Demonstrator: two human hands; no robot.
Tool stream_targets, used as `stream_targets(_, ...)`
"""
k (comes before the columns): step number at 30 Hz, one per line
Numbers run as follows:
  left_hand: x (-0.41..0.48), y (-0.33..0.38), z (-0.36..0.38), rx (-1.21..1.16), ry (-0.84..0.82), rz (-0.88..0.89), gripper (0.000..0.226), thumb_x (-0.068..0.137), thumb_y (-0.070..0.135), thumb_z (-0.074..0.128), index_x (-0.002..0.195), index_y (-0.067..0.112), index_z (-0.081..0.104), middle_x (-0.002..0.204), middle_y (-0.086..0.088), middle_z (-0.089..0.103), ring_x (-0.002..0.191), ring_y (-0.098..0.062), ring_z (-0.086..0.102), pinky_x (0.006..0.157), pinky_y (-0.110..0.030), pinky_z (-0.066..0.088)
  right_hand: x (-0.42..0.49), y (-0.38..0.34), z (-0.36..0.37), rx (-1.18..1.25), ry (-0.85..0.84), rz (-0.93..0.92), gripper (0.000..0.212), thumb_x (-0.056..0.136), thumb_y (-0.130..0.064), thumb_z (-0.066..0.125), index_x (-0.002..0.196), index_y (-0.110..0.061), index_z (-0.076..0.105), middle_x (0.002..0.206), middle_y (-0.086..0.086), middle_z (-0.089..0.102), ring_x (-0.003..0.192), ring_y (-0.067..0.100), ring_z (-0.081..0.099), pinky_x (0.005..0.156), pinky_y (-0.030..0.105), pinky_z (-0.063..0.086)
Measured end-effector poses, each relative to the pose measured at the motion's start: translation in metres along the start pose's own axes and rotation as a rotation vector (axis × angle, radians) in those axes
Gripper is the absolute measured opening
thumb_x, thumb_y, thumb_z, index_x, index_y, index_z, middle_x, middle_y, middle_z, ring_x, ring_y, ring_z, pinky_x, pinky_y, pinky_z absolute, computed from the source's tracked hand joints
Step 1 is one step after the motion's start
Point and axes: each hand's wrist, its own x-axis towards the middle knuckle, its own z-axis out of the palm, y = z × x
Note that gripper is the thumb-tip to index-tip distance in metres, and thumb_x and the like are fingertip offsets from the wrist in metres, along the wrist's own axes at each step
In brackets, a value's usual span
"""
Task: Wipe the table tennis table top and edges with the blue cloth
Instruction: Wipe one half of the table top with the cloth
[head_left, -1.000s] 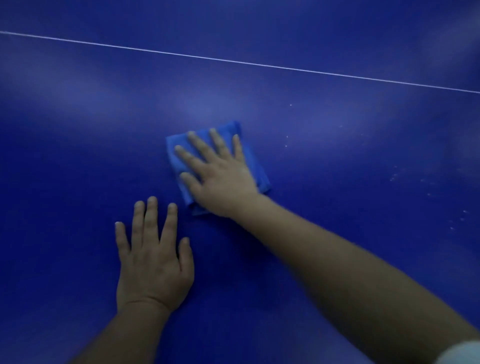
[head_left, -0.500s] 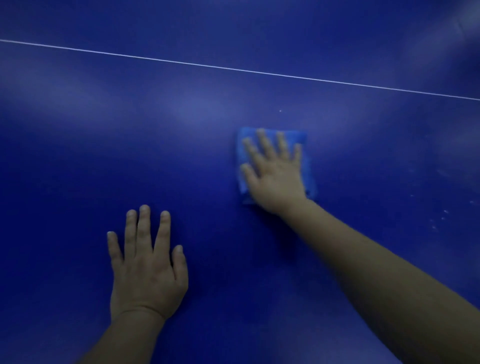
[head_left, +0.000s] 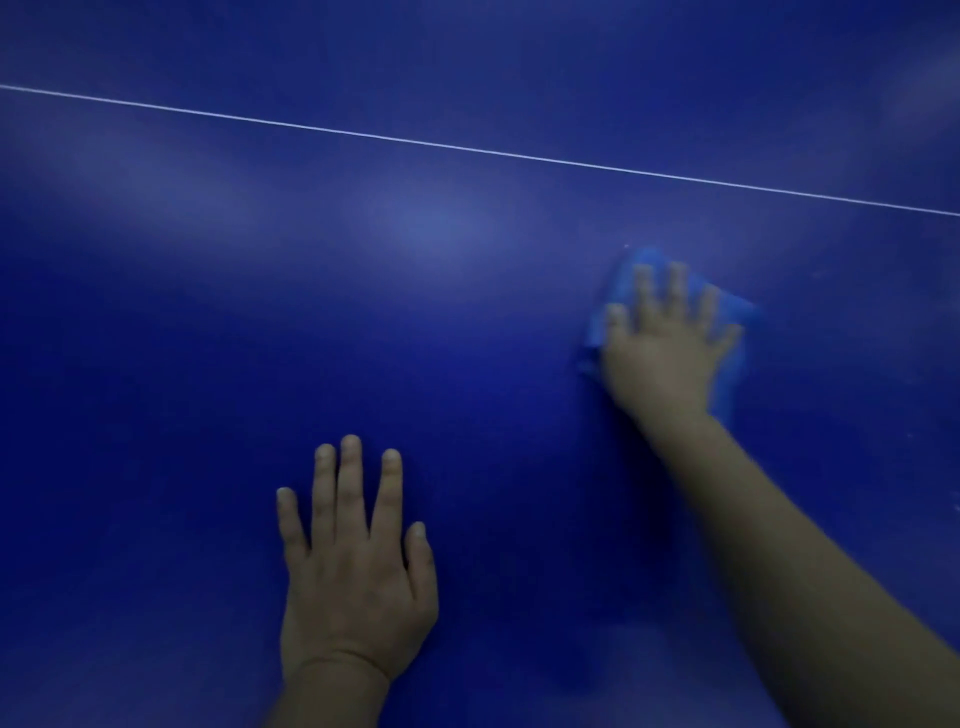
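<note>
The dark blue table tennis table top (head_left: 208, 364) fills the head view. A folded light blue cloth (head_left: 735, 312) lies flat on it at the right of centre, blurred by motion. My right hand (head_left: 665, 343) presses down on the cloth with spread, straight fingers and covers most of it. My left hand (head_left: 353, 566) rests flat on the bare table top, lower and to the left, fingers straight and slightly apart, touching nothing else.
A thin white line (head_left: 467, 148) crosses the table top from upper left to right, beyond both hands. A soft light reflection (head_left: 431, 228) shows on the surface left of the cloth. No table edge is in view.
My right hand has slid the cloth to the right across the table top, away from my left hand. My left hand has stayed flat in place.
</note>
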Motion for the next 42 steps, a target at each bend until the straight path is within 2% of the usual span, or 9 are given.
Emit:
stream_targets(4,0.0,0.001,0.001,0.019,-0.003,-0.005,0.066,0.092,0.041,0.031,0.152,0.012,0.031,0.162,-0.018,0.025,0.151,-0.034,0.018,0.119,-0.061,0.01,-0.033,-0.148,0.018,0.02,-0.063,-0.552,0.063,0.097,-0.057,0.022,0.157,-0.039,0.023,0.169,-0.006,0.011,0.154,0.035,0.001,0.116,0.064,-0.011)
stream_targets(7,0.0,0.0,0.002,0.024,-0.01,-0.012,0.066,0.093,0.042,0.03,0.153,0.012,0.03,0.162,-0.017,0.023,0.152,-0.033,0.017,0.118,-0.062,0.011,-0.001,-0.189,0.013,0.042,-0.142,-0.683,0.06,0.1,-0.058,0.02,0.157,-0.042,0.021,0.168,-0.008,0.01,0.155,0.032,0.0,0.115,0.063,-0.013)
stream_targets(16,0.001,-0.001,0.001,-0.006,-0.018,-0.011,0.066,0.093,0.042,0.03,0.152,0.012,0.03,0.162,-0.019,0.024,0.152,-0.034,0.014,0.12,-0.061,0.005,0.132,0.061,-0.028,0.065,-0.056,0.296,0.064,0.097,-0.058,0.014,0.159,-0.041,0.01,0.169,-0.008,0.002,0.155,0.034,-0.002,0.117,0.068,-0.005)
stream_targets(19,0.001,0.0,0.0,-0.014,-0.021,-0.004,0.066,0.093,0.042,0.03,0.152,0.011,0.032,0.162,-0.019,0.024,0.152,-0.034,0.014,0.121,-0.059,0.002,0.114,0.067,-0.028,0.101,-0.03,0.473,0.065,0.098,-0.056,0.013,0.16,-0.037,0.01,0.169,-0.003,0.0,0.154,0.038,-0.004,0.115,0.07,-0.007)
stream_targets(22,0.002,0.0,0.002,-0.009,-0.019,-0.001,0.067,0.092,0.042,0.031,0.152,0.012,0.033,0.162,-0.018,0.022,0.152,-0.034,0.014,0.121,-0.057,0.001,0.093,0.004,-0.017,0.106,0.003,0.351,0.062,0.102,-0.053,0.018,0.161,-0.034,0.01,0.17,-0.001,0.001,0.153,0.04,-0.003,0.115,0.071,-0.006)
stream_targets(27,0.0,0.001,0.002,0.014,-0.029,-0.012,0.068,0.093,0.043,0.03,0.153,0.012,0.03,0.163,-0.017,0.021,0.152,-0.034,0.013,0.121,-0.058,0.002,0.032,-0.139,0.01,0.025,-0.117,-0.428,0.063,0.1,-0.057,0.017,0.159,-0.039,0.012,0.169,-0.006,0.001,0.154,0.034,-0.007,0.114,0.065,-0.015)
stream_targets(29,0.001,0.0,0.003,0.017,-0.03,-0.011,0.068,0.093,0.043,0.03,0.153,0.012,0.027,0.163,-0.017,0.02,0.153,-0.033,0.012,0.121,-0.059,0.003,0.044,-0.137,0.005,0.018,-0.158,-0.547,0.063,0.098,-0.059,0.017,0.158,-0.041,0.016,0.169,-0.008,0.005,0.155,0.032,-0.003,0.116,0.064,-0.012)
stream_targets(38,0.003,0.001,0.001,-0.045,-0.031,-0.029,0.067,0.092,0.044,0.029,0.153,0.014,0.028,0.164,-0.015,0.018,0.154,-0.031,0.008,0.122,-0.057,-0.002,0.124,0.077,-0.032,0.13,-0.028,0.493,0.063,0.101,-0.055,0.016,0.16,-0.037,0.01,0.17,-0.003,0.0,0.154,0.037,-0.004,0.116,0.069,-0.006)
stream_targets(42,0.004,0.004,-0.002,-0.049,-0.036,-0.046,0.068,0.091,0.044,0.03,0.151,0.012,0.034,0.163,-0.018,0.022,0.152,-0.034,0.013,0.12,-0.063,0.006,0.092,0.003,-0.009,0.079,0.022,0.181,0.061,0.101,-0.054,0.021,0.16,-0.037,0.012,0.169,-0.004,0.003,0.154,0.037,-0.001,0.115,0.068,-0.006)
